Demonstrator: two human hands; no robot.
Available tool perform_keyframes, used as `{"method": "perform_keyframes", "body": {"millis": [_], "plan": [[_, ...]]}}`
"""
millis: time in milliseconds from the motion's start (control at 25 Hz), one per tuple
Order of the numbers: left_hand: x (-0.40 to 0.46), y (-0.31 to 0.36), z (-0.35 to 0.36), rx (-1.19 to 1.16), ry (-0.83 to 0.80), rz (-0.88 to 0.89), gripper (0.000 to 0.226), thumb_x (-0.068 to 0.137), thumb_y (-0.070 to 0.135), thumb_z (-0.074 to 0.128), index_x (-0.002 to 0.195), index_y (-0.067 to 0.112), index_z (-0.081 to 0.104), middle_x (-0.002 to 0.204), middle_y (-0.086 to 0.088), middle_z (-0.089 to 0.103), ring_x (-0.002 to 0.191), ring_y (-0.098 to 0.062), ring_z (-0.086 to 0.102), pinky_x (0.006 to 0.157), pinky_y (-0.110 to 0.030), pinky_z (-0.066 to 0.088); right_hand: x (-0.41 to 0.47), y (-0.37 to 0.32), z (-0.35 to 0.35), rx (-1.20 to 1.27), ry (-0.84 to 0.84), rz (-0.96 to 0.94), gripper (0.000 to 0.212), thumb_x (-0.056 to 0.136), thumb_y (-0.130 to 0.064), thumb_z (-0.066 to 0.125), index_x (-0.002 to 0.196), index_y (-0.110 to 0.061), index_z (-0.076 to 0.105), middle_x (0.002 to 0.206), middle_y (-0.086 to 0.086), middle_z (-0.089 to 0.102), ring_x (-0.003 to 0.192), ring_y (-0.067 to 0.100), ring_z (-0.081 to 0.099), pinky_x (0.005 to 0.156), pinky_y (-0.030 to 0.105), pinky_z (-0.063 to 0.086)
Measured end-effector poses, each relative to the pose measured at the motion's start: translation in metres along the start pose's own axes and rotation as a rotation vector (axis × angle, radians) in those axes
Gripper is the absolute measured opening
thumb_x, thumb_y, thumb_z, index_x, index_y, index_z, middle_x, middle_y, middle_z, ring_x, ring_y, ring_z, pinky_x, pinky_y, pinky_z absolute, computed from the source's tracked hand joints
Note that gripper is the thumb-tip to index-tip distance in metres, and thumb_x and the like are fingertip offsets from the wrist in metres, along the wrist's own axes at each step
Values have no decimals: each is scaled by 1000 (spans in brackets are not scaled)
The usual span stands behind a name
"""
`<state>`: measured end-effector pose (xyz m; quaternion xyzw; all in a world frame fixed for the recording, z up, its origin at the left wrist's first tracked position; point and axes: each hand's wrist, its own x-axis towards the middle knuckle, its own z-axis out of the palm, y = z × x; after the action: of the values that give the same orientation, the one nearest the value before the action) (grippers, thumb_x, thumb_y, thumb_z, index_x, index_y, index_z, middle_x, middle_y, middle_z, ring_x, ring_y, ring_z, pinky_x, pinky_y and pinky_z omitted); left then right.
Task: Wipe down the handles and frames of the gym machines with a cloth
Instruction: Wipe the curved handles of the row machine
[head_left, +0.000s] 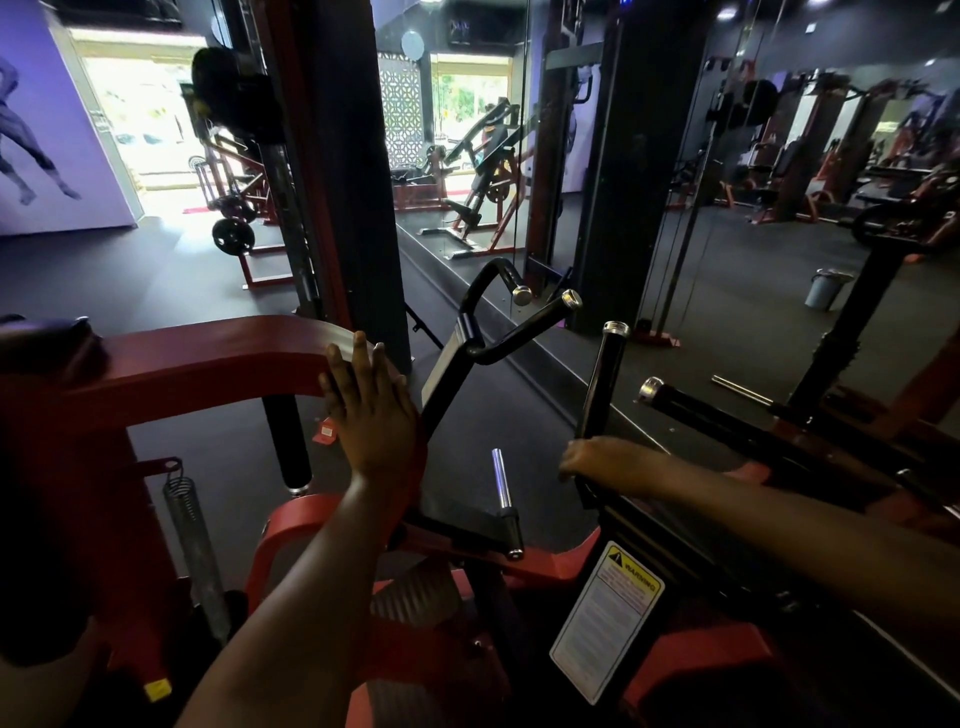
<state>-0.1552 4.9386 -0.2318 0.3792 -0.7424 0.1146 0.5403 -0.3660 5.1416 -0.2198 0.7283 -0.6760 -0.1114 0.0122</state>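
Note:
My left hand (371, 410) lies flat with straight fingers against the curved end of the red frame arm (208, 358) of the gym machine. Whether a cloth sits under the palm is hidden. My right hand (597, 457) rests at the base of an upright black handle (602, 384) with a chrome cap; its fingers curl around the bar. Two more black handles (524, 327) with chrome ends rise between my hands. No cloth shows anywhere in the view.
A chrome peg (500, 478) stands between my arms. A white warning label (605, 618) is on the black frame. A spring (189, 540) hangs at the left. Mirrors (727, 208) line the wall ahead; a bucket (826, 288) stands on the floor at the right.

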Motion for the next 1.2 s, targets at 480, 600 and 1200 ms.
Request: {"method": "perform_keyframes", "body": {"millis": [480,600,1200], "plan": [[-2,-5,11,26,18,-3,44,103,25,35,142,6,41,154,-17,31,147,-28,-8,119,-47,1,36,-31,12,708,601,1174,41,103,-22,23,132,2,38,129,22,48,122,37,45,99,43,34],[-2,-5,10,35,-9,-4,45,104,28,29,141,7,41,153,-17,33,146,-31,4,119,-49,3,22,-50,28,724,423,1175,36,100,-11,30,131,0,43,131,22,51,120,36,50,97,41,39],[11,22,-59,28,-401,-26,44,98,20,45,139,3,45,151,-16,35,144,-36,20,118,-49,7,32,-87,-77,623,435,734,27,93,-14,53,111,5,61,120,23,59,115,33,54,94,32,39]]}}
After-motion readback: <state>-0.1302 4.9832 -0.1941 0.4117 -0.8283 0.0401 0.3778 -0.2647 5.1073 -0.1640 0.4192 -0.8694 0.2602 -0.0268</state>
